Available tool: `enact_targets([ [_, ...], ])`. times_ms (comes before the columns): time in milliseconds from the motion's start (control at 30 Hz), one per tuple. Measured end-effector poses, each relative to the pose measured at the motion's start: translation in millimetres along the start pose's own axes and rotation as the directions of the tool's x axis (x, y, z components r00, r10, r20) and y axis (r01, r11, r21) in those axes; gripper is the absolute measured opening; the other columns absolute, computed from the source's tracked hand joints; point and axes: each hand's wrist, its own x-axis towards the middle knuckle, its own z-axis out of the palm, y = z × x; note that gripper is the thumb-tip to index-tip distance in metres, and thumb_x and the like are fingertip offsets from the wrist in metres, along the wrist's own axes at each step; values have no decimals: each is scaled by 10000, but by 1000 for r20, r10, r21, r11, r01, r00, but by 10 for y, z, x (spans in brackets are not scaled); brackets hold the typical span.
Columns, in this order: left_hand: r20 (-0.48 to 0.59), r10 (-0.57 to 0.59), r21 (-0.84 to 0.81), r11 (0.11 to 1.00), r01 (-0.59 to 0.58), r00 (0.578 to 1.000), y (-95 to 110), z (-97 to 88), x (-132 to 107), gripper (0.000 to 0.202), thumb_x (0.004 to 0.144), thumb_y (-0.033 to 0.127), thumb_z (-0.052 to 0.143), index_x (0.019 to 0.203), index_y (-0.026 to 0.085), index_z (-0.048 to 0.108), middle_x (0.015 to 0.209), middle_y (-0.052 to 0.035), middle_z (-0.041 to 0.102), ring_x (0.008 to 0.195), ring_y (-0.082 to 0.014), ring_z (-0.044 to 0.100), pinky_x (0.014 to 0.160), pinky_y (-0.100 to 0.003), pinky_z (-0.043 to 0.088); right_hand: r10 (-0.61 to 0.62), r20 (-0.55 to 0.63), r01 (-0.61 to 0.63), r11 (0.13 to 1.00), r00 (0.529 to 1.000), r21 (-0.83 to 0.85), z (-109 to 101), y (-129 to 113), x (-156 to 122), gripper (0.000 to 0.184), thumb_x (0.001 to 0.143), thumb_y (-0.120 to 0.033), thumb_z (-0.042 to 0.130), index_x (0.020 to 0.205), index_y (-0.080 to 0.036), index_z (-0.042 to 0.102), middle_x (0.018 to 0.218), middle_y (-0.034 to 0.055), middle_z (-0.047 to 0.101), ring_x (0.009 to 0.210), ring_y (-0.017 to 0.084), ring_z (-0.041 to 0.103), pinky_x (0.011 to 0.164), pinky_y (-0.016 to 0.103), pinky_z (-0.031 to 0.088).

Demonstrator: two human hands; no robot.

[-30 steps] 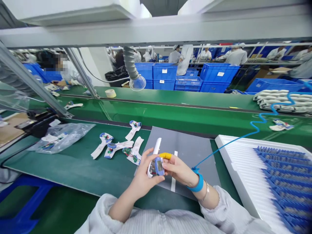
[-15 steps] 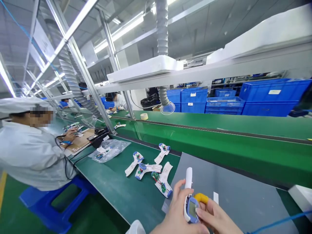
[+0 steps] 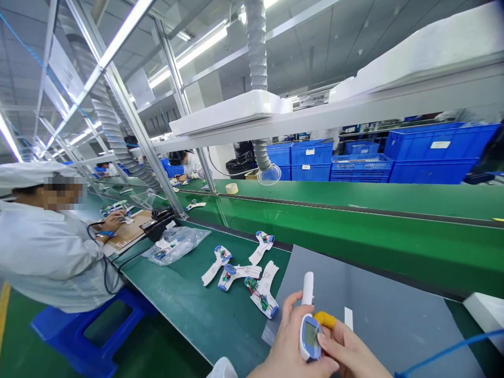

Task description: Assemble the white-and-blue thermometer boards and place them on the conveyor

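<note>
My left hand (image 3: 289,338) is wrapped around a white and blue thermometer (image 3: 310,338) with a small grey screen, its white handle (image 3: 308,289) pointing away from me. On the screen's right side, the thumb and fingers of my right hand (image 3: 348,346) press against the same thermometer; a yellow cot (image 3: 325,319) covers one fingertip. Left of my hands, several opened white thermometer halves (image 3: 262,289) lie on the green bench with circuit boards and wires showing. Just beyond my right hand is a small white strip (image 3: 348,317).
A grey mat (image 3: 374,299) lies under my hands. Left are a clear plastic bag (image 3: 189,239) with parts and a co-worker (image 3: 43,247) on a blue stool. A green conveyor (image 3: 334,223) runs behind the bench, below a white shelf (image 3: 236,123). A blue cord (image 3: 452,352) crosses lower right.
The thermometer has turned slightly in my hands, and its blue screen part looks closer to flush with the white shell. Both hands keep hold. The camera view has shifted a little.
</note>
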Motion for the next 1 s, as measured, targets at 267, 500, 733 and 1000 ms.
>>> enact_targets([
  [267,-50,176,136,976,-168,983,-33,5,-108,522,726,268,608,1193,208,381,1367,-150,222,1275,-308,283,1039,-483,234,-92,207,87,996,974,31,-71,73,45,338,697,-401,708,880,-161,555,676,-33,487,607,83,462,631,209,405],
  [500,-25,235,175,958,-227,972,-64,-2,-140,476,779,259,567,1210,233,366,1353,-135,242,1282,-288,275,1036,-462,241,-63,228,54,997,972,46,-73,76,8,382,681,-421,715,842,-134,522,610,-60,429,524,43,366,520,167,322],
  [733,67,283,366,885,-288,957,60,10,-133,504,782,288,538,1221,195,309,1326,-167,208,1256,-302,306,977,-488,336,-63,231,51,997,971,58,-107,49,-103,364,680,-420,716,780,-139,507,596,-59,411,524,45,371,513,171,318],
  [1000,187,259,274,913,-303,948,165,-3,-71,467,767,312,527,1195,180,394,1241,-153,325,1205,-285,378,959,-446,374,-153,135,151,988,979,27,-55,32,-255,358,703,-417,694,867,-159,508,653,-47,469,533,46,422,546,186,381],
])
